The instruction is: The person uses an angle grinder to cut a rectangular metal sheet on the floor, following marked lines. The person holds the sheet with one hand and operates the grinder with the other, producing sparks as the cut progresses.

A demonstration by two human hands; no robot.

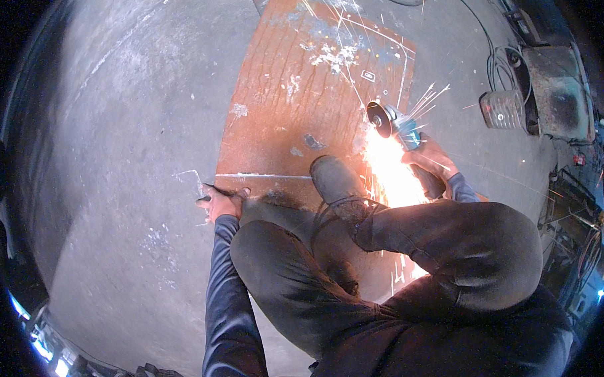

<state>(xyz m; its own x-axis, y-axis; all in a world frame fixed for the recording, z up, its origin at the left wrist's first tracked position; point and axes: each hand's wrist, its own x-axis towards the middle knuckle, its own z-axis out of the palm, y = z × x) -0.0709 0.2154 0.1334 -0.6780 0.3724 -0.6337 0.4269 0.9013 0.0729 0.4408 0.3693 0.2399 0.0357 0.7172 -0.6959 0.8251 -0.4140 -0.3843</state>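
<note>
A rusty steel sheet [279,116] lies flat on the floor, with white lines marked on it. My right hand [433,159] is closed around the body of a teal angle grinder [406,133]. Its disc [380,118] stands at the sheet's right edge, and bright sparks [389,160] pour back from there toward me. The glare hides where disc and metal meet. At the near left corner of the sheet, my left hand [224,203] is down with fingers spread, its thumb toward the sheet. My shoe [335,179] presses on the sheet between both hands.
A clear ribbed container [501,110] stands at the right beside a worn metal box [559,90]. A dark cable [465,6] curves over the concrete floor [133,128] at the upper right. Cluttered gear lines the right rim, and sparks fly beneath my raised leg [450,250].
</note>
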